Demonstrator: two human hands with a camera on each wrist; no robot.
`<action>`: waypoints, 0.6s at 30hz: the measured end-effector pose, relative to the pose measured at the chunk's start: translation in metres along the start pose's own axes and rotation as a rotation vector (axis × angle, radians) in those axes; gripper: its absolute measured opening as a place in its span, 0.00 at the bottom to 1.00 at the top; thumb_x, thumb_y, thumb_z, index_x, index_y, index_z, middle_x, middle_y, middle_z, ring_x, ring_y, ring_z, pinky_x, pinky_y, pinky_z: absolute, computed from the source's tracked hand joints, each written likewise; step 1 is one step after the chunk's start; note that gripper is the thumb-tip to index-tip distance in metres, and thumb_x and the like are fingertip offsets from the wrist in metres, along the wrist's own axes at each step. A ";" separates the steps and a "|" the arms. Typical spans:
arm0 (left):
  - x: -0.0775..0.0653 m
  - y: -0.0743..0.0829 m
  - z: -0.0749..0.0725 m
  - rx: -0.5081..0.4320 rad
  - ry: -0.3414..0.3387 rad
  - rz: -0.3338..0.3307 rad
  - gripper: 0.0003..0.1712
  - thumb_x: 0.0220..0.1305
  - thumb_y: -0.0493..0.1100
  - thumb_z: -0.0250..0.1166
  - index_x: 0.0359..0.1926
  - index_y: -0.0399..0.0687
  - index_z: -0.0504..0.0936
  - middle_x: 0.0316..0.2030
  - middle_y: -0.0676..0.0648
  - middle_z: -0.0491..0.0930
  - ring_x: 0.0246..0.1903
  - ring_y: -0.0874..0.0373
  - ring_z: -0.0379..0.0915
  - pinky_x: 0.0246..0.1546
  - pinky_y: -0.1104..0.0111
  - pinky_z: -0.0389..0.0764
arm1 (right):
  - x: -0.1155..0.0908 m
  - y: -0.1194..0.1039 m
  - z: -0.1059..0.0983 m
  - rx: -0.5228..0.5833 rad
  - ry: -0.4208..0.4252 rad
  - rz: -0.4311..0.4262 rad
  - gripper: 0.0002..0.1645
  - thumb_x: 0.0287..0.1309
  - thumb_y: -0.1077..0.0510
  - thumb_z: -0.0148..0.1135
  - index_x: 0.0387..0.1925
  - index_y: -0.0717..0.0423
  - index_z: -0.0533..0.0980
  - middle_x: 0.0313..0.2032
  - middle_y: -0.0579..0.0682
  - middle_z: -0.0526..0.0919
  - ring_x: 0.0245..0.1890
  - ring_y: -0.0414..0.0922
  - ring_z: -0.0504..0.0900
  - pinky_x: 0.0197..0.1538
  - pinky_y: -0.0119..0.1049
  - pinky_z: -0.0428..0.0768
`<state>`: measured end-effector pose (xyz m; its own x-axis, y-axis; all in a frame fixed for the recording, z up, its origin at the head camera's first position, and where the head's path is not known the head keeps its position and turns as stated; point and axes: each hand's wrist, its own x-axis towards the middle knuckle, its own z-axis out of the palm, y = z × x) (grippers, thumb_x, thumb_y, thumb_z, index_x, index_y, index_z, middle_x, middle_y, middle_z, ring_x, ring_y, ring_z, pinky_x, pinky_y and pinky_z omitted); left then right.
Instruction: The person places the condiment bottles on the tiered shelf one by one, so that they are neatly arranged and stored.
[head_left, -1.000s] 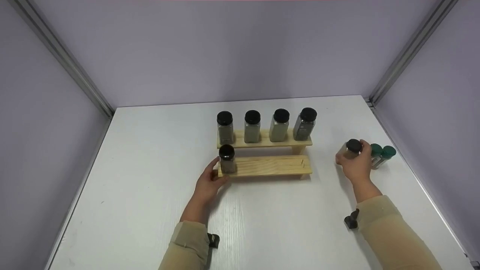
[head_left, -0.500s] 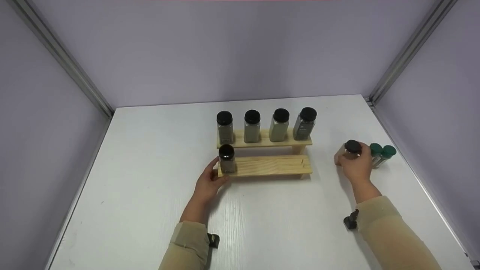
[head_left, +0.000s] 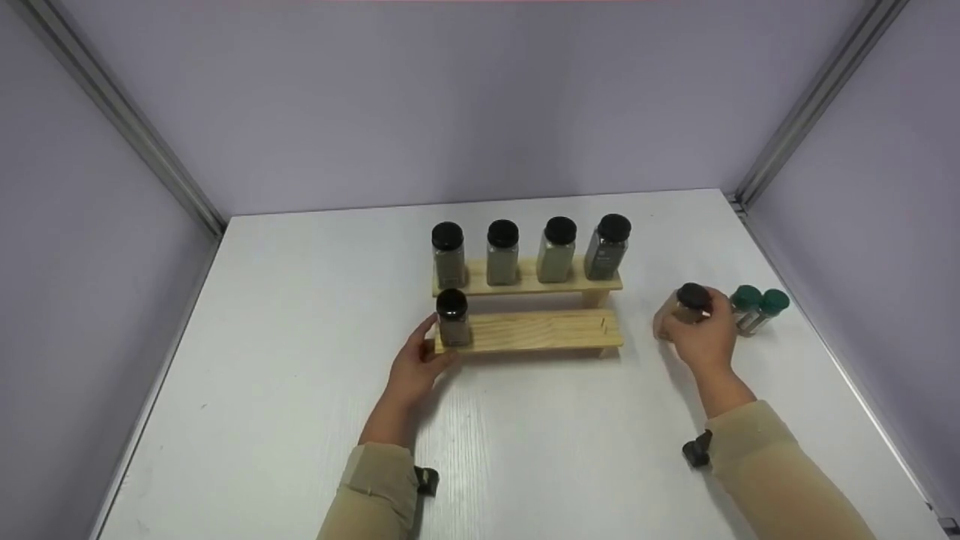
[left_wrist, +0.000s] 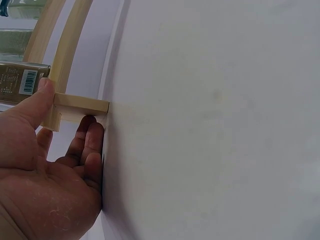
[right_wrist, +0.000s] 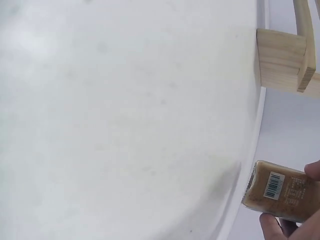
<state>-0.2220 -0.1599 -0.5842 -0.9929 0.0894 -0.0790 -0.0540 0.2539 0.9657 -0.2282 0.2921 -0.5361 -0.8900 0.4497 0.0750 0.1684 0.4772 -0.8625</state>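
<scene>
My right hand (head_left: 705, 341) grips a spice jar (right_wrist: 280, 195) with a black lid, right of the rack in the head view. The right wrist view shows brown contents and a barcode label on it. Toward its base the jar leans left. At the left end of the two-tier wooden spice rack (head_left: 540, 334), my left hand (head_left: 411, 375) holds the lower shelf, thumb at the front edge in the left wrist view. Beside that hand a black-lidded jar (head_left: 454, 322) stands on the lower shelf. Several more, such as this jar (head_left: 556, 259), line the upper shelf.
Two green-lidded jars (head_left: 761, 311) stand close together behind and right of my right hand. The white table (head_left: 262, 337) is bordered by a back wall (head_left: 480, 112) and side walls. Black straps with small devices sit at both sleeve cuffs.
My right hand has shifted a little left with its jar, away from the green-lidded jars. The left hand stays on the rack.
</scene>
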 end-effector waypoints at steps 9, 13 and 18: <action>0.001 0.000 0.002 -0.003 -0.004 0.000 0.44 0.70 0.38 0.72 0.82 0.47 0.63 0.52 0.37 0.82 0.48 0.51 0.77 0.47 0.64 0.78 | -0.018 -0.021 0.002 0.004 0.049 -0.107 0.40 0.57 0.65 0.70 0.70 0.68 0.66 0.65 0.64 0.74 0.66 0.55 0.72 0.68 0.49 0.70; 0.000 0.001 0.002 -0.004 -0.001 0.001 0.45 0.69 0.37 0.72 0.82 0.46 0.63 0.52 0.37 0.81 0.48 0.51 0.75 0.45 0.64 0.77 | -0.030 -0.033 0.006 0.020 0.081 -0.207 0.37 0.55 0.67 0.71 0.66 0.69 0.70 0.61 0.62 0.78 0.58 0.51 0.74 0.59 0.41 0.71; 0.001 0.002 0.003 -0.004 -0.002 0.007 0.45 0.69 0.37 0.72 0.82 0.45 0.63 0.52 0.37 0.82 0.48 0.50 0.76 0.46 0.64 0.78 | -0.043 -0.053 0.011 0.053 0.062 -0.301 0.36 0.53 0.70 0.72 0.65 0.68 0.71 0.59 0.59 0.79 0.53 0.45 0.74 0.55 0.36 0.71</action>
<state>-0.2228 -0.1561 -0.5830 -0.9930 0.0930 -0.0732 -0.0479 0.2494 0.9672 -0.2034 0.2394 -0.4991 -0.8686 0.3400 0.3604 -0.1228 0.5570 -0.8214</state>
